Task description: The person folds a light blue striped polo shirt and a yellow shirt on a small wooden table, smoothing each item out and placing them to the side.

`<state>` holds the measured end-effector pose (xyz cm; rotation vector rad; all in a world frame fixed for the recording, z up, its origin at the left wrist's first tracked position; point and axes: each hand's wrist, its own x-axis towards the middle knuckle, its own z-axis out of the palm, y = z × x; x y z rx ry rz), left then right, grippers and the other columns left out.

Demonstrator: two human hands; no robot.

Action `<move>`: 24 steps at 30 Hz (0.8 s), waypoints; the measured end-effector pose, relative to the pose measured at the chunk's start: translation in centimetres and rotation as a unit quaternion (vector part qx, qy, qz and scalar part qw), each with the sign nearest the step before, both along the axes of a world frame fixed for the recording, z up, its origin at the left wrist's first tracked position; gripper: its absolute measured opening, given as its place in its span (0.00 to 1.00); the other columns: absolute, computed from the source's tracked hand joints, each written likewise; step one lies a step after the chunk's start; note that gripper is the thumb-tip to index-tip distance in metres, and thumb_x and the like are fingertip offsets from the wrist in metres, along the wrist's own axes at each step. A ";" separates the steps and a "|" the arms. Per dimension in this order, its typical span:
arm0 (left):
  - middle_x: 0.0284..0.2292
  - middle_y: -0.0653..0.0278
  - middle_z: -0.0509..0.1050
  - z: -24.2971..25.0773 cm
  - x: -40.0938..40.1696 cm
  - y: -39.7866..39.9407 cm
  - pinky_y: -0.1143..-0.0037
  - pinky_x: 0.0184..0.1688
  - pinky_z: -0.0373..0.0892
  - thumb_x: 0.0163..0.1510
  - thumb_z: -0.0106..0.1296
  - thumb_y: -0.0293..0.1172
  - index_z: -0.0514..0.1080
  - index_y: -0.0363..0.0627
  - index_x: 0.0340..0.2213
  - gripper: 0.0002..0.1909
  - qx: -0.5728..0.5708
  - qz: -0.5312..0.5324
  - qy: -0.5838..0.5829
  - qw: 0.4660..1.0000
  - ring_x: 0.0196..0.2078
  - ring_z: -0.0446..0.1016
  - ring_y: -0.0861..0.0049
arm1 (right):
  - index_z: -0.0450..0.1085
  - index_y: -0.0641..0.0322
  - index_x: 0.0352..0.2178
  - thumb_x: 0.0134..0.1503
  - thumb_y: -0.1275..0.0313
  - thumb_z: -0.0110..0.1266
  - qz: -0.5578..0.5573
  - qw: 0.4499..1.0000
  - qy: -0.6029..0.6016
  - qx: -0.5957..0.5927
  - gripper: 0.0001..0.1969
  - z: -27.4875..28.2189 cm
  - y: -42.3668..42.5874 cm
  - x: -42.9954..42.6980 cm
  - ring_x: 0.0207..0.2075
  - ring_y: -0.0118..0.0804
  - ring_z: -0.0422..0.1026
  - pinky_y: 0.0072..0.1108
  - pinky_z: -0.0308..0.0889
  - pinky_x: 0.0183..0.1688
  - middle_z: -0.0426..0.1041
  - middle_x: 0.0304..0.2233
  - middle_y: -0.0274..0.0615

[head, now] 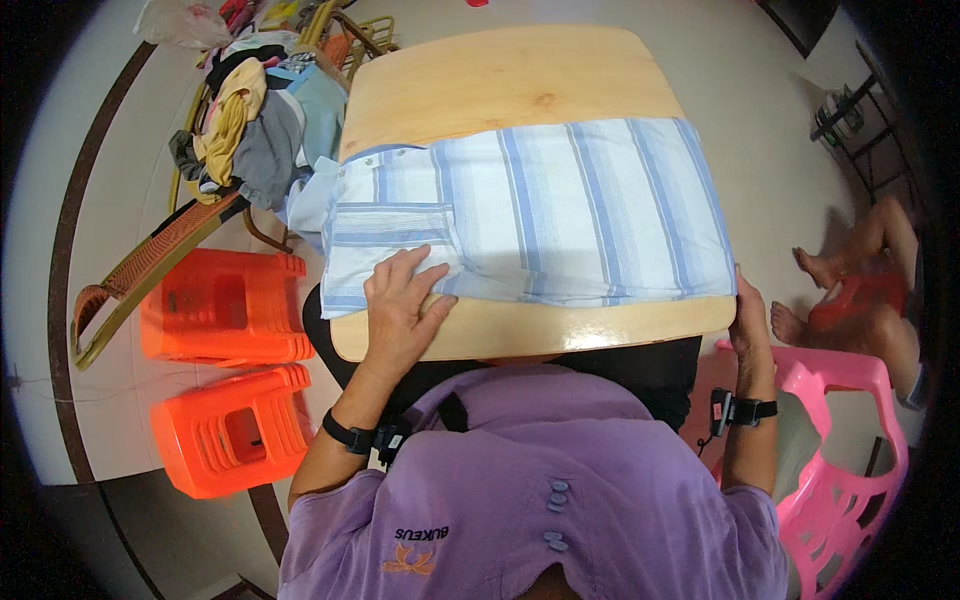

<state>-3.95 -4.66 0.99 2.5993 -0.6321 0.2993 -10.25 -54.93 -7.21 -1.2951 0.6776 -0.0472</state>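
Note:
A blue-and-white striped shirt (555, 202) lies folded lengthwise across a light wooden board or small tabletop (487, 82) in front of me. Its collar end (311, 202) hangs past the left edge, and a pocket-like striped panel lies near that end. My left hand (405, 300) rests palm down with fingers apart on the shirt's near edge, below that panel. At the near right corner is my right hand (748, 315), beside the board's edge and the shirt's hem. Its fingers are partly hidden, so its grip cannot be made out.
A heap of mixed clothes (262, 120) lies on a chair at the upper left. Stacked orange plastic stools (187, 300) stand on the floor at left. A pink plastic chair (840, 450) is at lower right. Another person's bare legs (870, 247) show at far right.

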 end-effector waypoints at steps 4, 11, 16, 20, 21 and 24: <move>0.48 0.50 0.69 -0.6 -0.5 3.2 0.63 0.53 0.59 0.42 0.62 0.33 0.74 0.45 0.43 0.23 -0.039 0.085 -0.069 0.993 0.52 0.64 0.56 | 0.69 0.70 0.47 0.60 0.66 0.49 0.039 0.999 -0.031 0.005 0.18 -2.9 -1.9 0.0 0.41 0.31 0.72 0.18 0.66 0.43 0.74 0.41 0.41; 0.49 0.49 0.68 -0.1 1.7 9.2 0.64 0.53 0.62 0.44 0.59 0.29 0.73 0.43 0.44 0.22 -0.014 0.195 0.032 0.980 0.51 0.64 0.53 | 0.67 0.67 0.51 0.53 0.83 0.51 0.030 0.977 -0.125 -0.169 0.22 -3.2 -1.1 -1.2 0.46 0.32 0.71 0.19 0.66 0.49 0.73 0.45 0.39; 0.51 0.56 0.68 2.5 5.9 5.1 0.61 0.53 0.60 0.44 0.51 0.24 0.68 0.47 0.50 0.27 0.081 0.046 -0.085 0.992 0.53 0.63 0.54 | 0.67 0.63 0.52 0.50 0.86 0.48 0.070 0.927 -0.182 -0.321 0.25 -1.4 -0.2 -1.4 0.48 0.33 0.70 0.20 0.64 0.51 0.72 0.43 0.37; 0.45 0.56 0.70 1.9 7.7 4.2 0.60 0.50 0.60 0.41 0.48 0.21 0.67 0.50 0.52 0.32 0.098 0.046 0.028 0.994 0.49 0.64 0.56 | 0.72 0.65 0.43 0.48 0.85 0.49 0.078 0.885 -0.236 -0.393 0.19 -1.5 -1.8 0.5 0.47 0.34 0.69 0.20 0.62 0.51 0.71 0.43 0.38; 0.38 0.56 0.72 2.8 7.4 3.4 0.61 0.47 0.60 0.40 0.49 0.22 0.70 0.48 0.48 0.28 0.117 0.067 0.026 0.991 0.44 0.65 0.56 | 0.74 0.66 0.39 0.47 0.85 0.49 0.066 0.885 -0.226 -0.402 0.16 -1.5 -2.0 0.6 0.46 0.34 0.69 0.20 0.62 0.51 0.71 0.42 0.39; 0.33 0.56 0.72 2.0 7.6 5.8 0.63 0.45 0.61 0.38 0.51 0.23 0.74 0.44 0.40 0.22 0.124 0.079 0.040 0.988 0.42 0.66 0.56 | 0.74 0.66 0.35 0.46 0.85 0.49 0.051 0.895 -0.217 -0.386 0.13 -0.1 -1.4 1.3 0.45 0.34 0.69 0.19 0.62 0.49 0.70 0.41 0.39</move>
